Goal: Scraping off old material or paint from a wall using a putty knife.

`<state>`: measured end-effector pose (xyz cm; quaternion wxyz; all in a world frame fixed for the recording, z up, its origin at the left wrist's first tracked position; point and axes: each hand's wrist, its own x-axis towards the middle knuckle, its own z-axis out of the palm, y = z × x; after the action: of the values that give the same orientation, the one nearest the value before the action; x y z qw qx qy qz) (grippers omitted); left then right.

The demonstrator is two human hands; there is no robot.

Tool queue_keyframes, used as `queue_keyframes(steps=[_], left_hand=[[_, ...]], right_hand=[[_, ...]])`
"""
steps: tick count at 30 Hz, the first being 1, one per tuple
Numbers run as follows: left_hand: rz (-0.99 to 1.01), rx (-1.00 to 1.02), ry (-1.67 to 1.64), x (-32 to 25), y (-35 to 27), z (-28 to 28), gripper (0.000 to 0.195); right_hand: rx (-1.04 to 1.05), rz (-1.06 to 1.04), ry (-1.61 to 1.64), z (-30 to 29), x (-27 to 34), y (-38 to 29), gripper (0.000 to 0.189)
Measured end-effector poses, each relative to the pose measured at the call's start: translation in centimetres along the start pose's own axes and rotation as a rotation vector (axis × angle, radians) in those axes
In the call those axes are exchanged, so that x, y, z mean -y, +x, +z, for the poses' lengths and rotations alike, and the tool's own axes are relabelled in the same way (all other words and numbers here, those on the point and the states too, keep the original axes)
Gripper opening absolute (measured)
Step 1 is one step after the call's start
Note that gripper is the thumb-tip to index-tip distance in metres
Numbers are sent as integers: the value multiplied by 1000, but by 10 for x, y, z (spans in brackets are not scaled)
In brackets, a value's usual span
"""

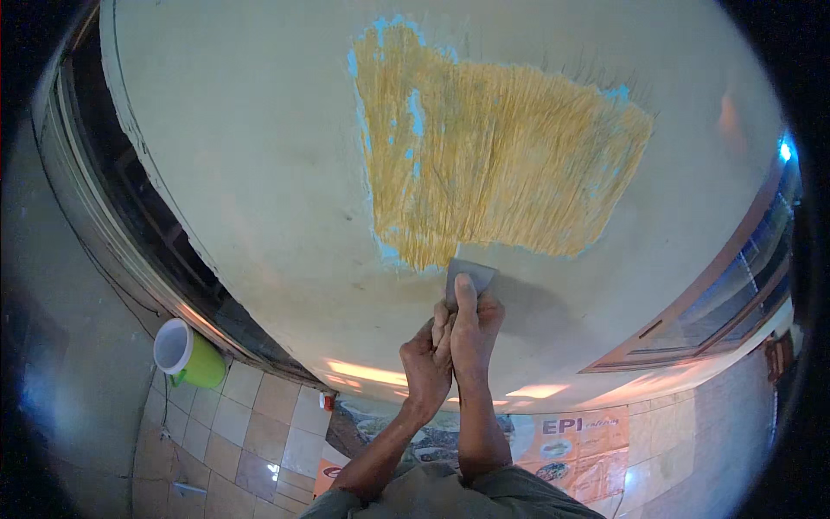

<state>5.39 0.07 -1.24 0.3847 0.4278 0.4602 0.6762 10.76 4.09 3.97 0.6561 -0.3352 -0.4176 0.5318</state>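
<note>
A flat grey scraper (pixel 472 276) has its blade edge at the lower border of a scraped patch (pixel 506 156) on the pale painted wall (pixel 272 168). My right hand (pixel 476 331) grips it, with the thumb laid flat on the blade. Close against it, my left hand (pixel 429 366) is closed at the lower part of the same scraper; the handle is hidden by the fingers. Within the patch, a streaked yellow layer shows, with bits of light blue along its edges and on its left side.
A green bucket (pixel 204 360) with a white inside stands on the tiled floor (pixel 240 415) at lower left. A printed banner (pixel 583 447) bearing writing lies below the wall. A small red-and-white container (pixel 327 402) sits near its left end. A framed window (pixel 707 311) is at right.
</note>
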Motion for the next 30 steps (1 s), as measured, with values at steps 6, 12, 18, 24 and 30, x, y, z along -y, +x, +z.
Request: queue_keyframes(steps=[6,12,18,24,30], left_hand=[[-28,-55,-41,22,-12,3,35],[-83,-44,-38,9,-14,3,33],[-72,-127,-183,11,-21,13,31],[-109,-69,-25,17,-21,4,32],[-54,-88,5,33,-23,5,34]], right_hand=[[-72,79,-23,-5,-7,-8,44],[-72,144,-1,-7,-3,-9,42],[-31,140,-20,-12,-7,-8,36],[-40,159,77,-16,-14,-7,37],[-25,206,-7,-21,-15,-7,39]])
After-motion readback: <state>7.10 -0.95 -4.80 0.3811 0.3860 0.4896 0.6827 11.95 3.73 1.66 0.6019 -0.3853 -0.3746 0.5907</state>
